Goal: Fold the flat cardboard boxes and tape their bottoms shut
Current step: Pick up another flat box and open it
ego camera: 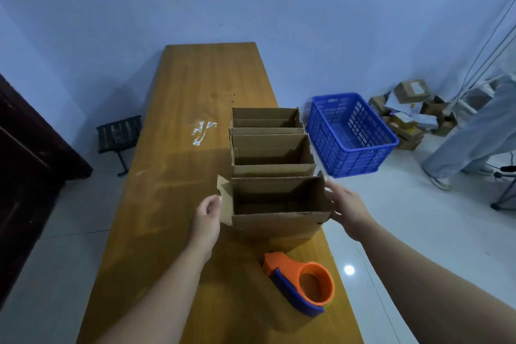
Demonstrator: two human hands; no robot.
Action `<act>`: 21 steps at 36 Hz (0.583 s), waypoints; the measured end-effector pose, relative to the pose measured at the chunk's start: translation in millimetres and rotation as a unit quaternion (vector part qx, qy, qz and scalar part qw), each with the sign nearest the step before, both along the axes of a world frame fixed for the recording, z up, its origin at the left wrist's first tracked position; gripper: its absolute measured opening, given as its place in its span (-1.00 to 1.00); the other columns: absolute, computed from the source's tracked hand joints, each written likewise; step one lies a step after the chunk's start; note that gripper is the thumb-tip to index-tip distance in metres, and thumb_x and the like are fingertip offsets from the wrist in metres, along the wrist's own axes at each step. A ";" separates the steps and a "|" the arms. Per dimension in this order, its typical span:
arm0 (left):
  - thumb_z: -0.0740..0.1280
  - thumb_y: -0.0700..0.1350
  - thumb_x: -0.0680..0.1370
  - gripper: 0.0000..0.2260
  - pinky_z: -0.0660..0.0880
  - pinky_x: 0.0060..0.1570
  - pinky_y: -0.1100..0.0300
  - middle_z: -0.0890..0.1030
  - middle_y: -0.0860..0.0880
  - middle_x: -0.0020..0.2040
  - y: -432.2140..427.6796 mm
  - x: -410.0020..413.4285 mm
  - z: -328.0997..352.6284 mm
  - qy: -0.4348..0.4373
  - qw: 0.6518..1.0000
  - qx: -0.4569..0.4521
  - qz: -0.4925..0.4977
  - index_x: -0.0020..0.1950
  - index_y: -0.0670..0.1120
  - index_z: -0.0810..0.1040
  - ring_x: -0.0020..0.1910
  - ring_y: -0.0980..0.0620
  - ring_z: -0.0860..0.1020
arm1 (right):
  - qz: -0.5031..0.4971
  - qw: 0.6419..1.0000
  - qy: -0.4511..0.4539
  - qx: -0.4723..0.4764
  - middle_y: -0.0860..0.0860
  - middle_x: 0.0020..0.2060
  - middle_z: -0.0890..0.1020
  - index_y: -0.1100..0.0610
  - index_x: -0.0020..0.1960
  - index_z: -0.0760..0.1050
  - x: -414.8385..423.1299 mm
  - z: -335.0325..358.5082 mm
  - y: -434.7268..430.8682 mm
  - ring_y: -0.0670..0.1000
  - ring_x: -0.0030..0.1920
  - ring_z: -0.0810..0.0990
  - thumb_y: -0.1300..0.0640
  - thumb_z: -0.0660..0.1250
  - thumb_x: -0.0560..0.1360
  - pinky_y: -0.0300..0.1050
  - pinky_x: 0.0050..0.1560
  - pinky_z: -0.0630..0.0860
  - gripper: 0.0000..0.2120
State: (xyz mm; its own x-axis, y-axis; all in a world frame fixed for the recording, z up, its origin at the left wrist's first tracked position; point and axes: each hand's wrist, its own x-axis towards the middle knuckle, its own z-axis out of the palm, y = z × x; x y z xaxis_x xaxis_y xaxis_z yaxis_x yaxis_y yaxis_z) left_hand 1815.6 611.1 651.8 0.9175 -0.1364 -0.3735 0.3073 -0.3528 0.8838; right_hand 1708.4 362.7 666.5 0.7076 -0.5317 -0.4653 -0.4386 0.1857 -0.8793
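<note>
Box point(276, 222) upright near table's point(181, 148) right edge, right hand point(347, 205) flat on its side, left hand point(208, 216) curled at left flap point(225, 195), grip unclear; uneven push may tip it off the edge.

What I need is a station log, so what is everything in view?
cardboard boxes: 3, brown, open-topped, rowed on table's right side
tape dispenser: 1, orange and blue, table's near end
table: 1, yellow-brown wood, centre
crate: 1, blue, floor right of table
parcels: pile, brown, far-right floor
stand: 1, black, floor left of table
another person: 1, pale clothes, right edge
left hand: at nearest box's left flap, grip unclear
right hand: fingers flat against its right side
</note>
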 end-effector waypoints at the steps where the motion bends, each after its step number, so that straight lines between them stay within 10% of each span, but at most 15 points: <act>1: 0.09 0.11 0.63 -0.60 0.36 0.26 -0.03 0.41 -0.06 0.37 -0.9 2.1 0.1 0.013 1.000 -0.009 0.006 0.40 -0.03 0.36 0.33 -0.13 0.38 | -0.022 0.998 -0.011 0.060 0.07 0.11 0.60 0.04 0.20 0.50 -0.3 -3.1 -0.2 0.09 0.12 0.57 -0.24 0.12 0.57 0.10 0.20 0.49 -0.56; 6: -0.09 0.26 0.60 -0.50 0.40 -0.04 0.05 0.50 -0.03 0.26 -3.2 15.3 -4.0 0.062 0.992 -0.083 0.077 0.31 0.05 0.46 0.12 -0.23 0.43 | -0.152 0.976 -0.032 0.154 0.12 0.22 0.56 0.10 0.23 0.51 6.1 -19.6 -7.1 0.15 0.27 0.49 -0.38 -0.01 0.53 0.16 0.36 0.36 -0.35; 11: -0.02 0.38 0.49 -0.53 0.27 0.36 -0.17 0.50 -0.01 0.29 -6.7 24.0 -8.5 0.115 0.985 -0.099 0.081 0.09 0.20 0.55 0.31 -0.15 0.40 | -0.167 0.976 -0.011 0.142 0.05 0.29 0.53 0.05 0.12 0.55 18.2 -22.7 -7.2 0.13 0.36 0.41 -0.41 -0.05 0.51 0.21 0.42 0.25 -0.35; 21: -0.05 0.36 0.53 -0.36 0.31 0.32 -0.18 0.45 -0.15 0.35 -43.1 66.0 -15.9 0.177 0.978 -0.065 0.093 0.40 -0.03 0.38 0.32 -0.18 0.41 | -0.138 0.980 0.011 0.141 0.05 0.29 0.51 0.10 0.31 0.45 59.6 -33.7 -12.6 0.10 0.34 0.44 -0.31 -0.02 0.57 0.01 0.32 0.36 -0.40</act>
State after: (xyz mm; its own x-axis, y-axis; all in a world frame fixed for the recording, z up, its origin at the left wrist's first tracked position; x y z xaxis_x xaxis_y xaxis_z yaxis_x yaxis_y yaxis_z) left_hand 1881.6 568.0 635.9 0.7478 -0.0478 -0.6623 0.6496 -0.1538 0.7446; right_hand 1768.0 350.1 632.8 0.5425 -0.5495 -0.6355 -0.3556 0.5351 -0.7663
